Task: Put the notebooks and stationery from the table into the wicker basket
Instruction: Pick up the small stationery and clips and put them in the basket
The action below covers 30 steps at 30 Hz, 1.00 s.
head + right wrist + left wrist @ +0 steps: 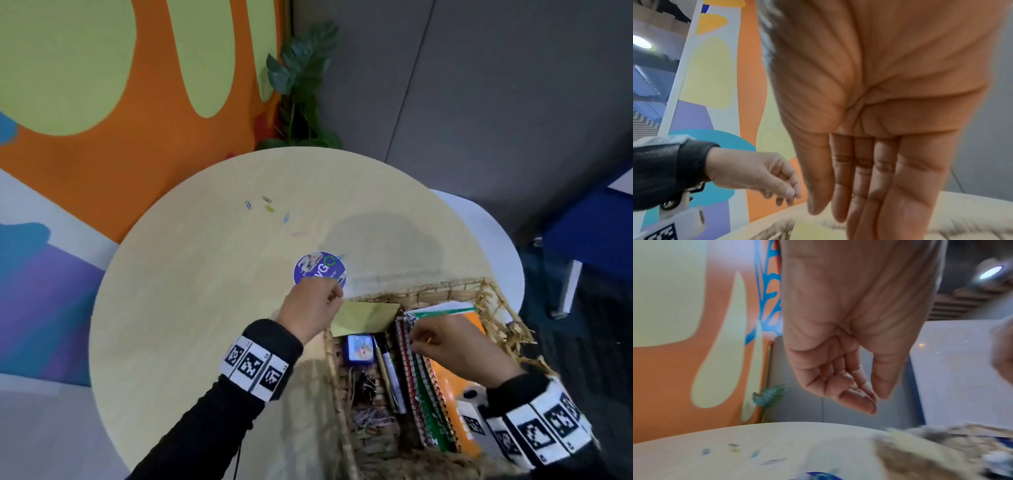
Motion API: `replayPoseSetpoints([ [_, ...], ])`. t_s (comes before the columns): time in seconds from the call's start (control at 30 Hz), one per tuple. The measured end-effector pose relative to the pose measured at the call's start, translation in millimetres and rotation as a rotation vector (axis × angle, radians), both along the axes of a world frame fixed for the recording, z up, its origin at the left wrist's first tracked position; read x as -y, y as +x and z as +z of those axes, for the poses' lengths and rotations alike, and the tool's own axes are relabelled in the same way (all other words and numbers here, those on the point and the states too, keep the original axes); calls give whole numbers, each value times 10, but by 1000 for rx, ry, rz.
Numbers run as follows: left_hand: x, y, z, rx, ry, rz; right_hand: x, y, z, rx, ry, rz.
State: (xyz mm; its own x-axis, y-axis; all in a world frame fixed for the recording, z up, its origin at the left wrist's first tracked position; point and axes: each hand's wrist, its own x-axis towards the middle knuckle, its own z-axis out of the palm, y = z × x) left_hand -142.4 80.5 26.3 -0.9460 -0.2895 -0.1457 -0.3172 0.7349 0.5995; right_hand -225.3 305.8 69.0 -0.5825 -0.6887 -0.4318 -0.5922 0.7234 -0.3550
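At four o'clock on the table (191,308) our basket (445,291) holds spiral notebooks (428,404) on edge, orange cover outermost, beside a pen (392,373), a yellow pad (363,317), a blue card (359,347) and loose clips. Coloured paperclips (267,207) lie at twelve o'clock on the tabletop. Our left hand (310,308) hangs loosely curled, empty; our right hand (455,346), fingers straight, hovers over the notebooks.

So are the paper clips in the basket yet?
Not all: several paper clips lie loose on the table, outside the wicker basket.
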Motion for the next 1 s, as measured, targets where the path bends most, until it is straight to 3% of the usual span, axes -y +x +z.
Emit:
replayPoseSetpoints([
  [0.2,910,-375,-247,-6,-3,264,953,-748,116,-104,-64,81],
  [0.43,1370,-888,-632,29,0,323,2050,-1323,-528,-88,182,310],
  [0.8,1646,-1396,-930,153,-34,254,2454,-1529,-1017,-80,435,436],
  [1.0,1694,-1585,-1004,223,-90,156,2456,-1551,-1056,-77,489,459],
])
